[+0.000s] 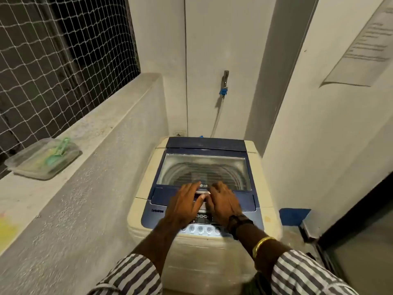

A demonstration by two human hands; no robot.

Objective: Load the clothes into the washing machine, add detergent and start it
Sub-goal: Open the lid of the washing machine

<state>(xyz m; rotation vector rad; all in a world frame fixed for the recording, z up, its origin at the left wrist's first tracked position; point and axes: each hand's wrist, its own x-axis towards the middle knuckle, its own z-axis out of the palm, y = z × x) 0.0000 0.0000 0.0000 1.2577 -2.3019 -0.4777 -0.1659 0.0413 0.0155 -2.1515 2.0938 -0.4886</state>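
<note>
both hands flat, fingers straight: left hand (186,202), right hand (223,202) on the shut lid (204,169) of the washing machine (142,209). i'd say loading, detergent, start all remain.

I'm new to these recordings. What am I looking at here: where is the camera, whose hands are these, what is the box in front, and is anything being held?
This is a single picture from a wide-angle camera worn on a person's head, looking down at their own arms. The box is a top-loading washing machine with its lid down; the drum shows through the lid's window. The left hand and right hand lie side by side on the lid at its handle, fingers fairly straight, holding nothing. A clear plastic box sits on the ledge at left. A tap with a hose is on the wall behind.
</note>
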